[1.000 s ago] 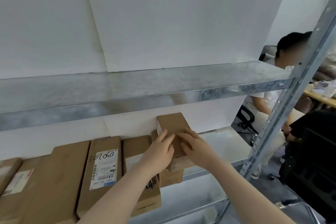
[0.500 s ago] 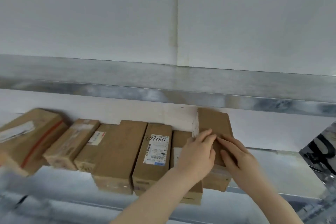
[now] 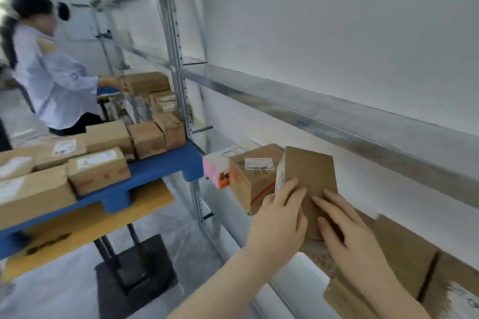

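Observation:
A small brown cardboard box [image 3: 311, 171] stands upright on the metal shelf [image 3: 293, 290], with a white label on its left side. My left hand [image 3: 280, 220] grips the box's left edge, fingers on the brown face and thumb toward the label side. My right hand [image 3: 347, 230] rests flat on the same face with its fingers spread. The bottom of the box is hidden behind my hands.
A brown box with red tape [image 3: 254, 179] and a pink-and-white box [image 3: 216, 168] stand to the left on the shelf, with more brown boxes [image 3: 401, 254] at the right. An upper shelf [image 3: 337, 114] hangs close above. A blue cart [image 3: 155, 171] carries several parcels; a person [image 3: 46, 77] works beyond it.
The view has swung to the left, bringing the cart and a person into sight. Both hands stay on the upright box in much the same hold.

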`<move>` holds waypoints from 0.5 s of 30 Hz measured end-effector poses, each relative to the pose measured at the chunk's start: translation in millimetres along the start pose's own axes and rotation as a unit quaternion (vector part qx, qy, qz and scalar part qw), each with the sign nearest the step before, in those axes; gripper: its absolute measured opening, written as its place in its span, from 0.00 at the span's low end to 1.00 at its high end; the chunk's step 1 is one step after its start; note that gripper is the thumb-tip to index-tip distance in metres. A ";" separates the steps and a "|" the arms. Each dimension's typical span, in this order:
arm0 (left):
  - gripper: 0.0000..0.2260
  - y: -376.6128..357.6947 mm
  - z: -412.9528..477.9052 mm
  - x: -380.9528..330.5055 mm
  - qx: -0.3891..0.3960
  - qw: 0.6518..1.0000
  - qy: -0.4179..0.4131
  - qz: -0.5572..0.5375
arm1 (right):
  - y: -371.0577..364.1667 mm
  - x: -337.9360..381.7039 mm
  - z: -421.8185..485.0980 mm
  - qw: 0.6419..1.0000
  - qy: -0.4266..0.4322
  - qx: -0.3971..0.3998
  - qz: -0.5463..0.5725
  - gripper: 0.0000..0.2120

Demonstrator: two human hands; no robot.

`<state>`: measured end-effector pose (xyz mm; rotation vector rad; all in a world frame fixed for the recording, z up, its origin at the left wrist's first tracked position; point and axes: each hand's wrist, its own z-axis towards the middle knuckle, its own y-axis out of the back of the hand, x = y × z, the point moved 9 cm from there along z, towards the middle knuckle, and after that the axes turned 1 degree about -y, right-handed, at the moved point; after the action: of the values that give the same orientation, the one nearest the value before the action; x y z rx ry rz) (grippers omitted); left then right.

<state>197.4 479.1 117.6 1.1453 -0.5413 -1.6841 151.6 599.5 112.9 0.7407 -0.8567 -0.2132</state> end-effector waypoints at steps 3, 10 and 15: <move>0.20 54.2 -6.5 85.6 -0.036 0.997 0.066 0.030 | -73.2 55.2 47.4 0.997 0.054 0.038 0.028 0.17; 0.20 154.7 -25.9 251.9 -0.075 0.982 0.156 0.076 | -221.3 164.3 131.7 0.985 0.108 0.110 0.080 0.18; 0.21 181.5 -29.2 349.6 -0.076 0.968 0.221 0.094 | -312.3 204.9 176.0 0.973 0.131 0.165 0.098 0.18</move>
<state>286.7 95.1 93.2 1.2656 -0.2253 -1.2323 189.0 188.4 103.8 0.9640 -0.7133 0.2064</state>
